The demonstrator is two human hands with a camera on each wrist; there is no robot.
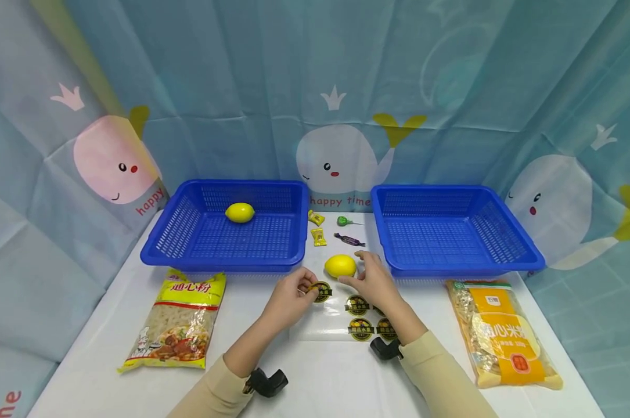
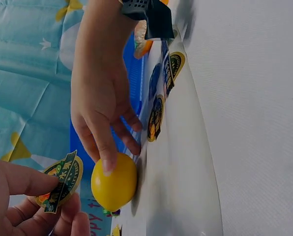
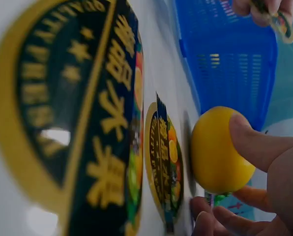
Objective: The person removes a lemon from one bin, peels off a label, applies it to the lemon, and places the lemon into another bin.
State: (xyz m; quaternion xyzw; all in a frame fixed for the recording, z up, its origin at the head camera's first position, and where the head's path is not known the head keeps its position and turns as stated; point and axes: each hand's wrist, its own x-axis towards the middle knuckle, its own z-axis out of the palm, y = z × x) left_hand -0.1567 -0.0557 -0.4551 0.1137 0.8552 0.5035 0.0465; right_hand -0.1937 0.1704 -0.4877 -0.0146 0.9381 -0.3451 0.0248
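Observation:
A yellow lemon (image 1: 340,266) lies on the white table between two blue baskets. My right hand (image 1: 357,271) reaches to it with straight fingers, and one fingertip (image 2: 107,164) rests on the lemon (image 2: 114,182). My left hand (image 1: 309,288) pinches a round black and gold sticker (image 1: 322,291) just left of the lemon. The same sticker (image 2: 62,181) hangs from the left hand's fingertips. A clear sheet (image 1: 320,331) with more such stickers (image 1: 361,329) lies under both hands. In the right wrist view the stickers (image 3: 73,113) loom large beside the lemon (image 3: 215,150).
The left blue basket (image 1: 163,247) holds a second lemon (image 1: 240,212); the right blue basket (image 1: 524,255) holds nothing visible. Wrapped sweets (image 1: 318,236) and a green lollipop (image 1: 343,221) lie between them. A yellow pasta bag (image 1: 181,319) lies front left, an orange bag (image 1: 505,334) front right.

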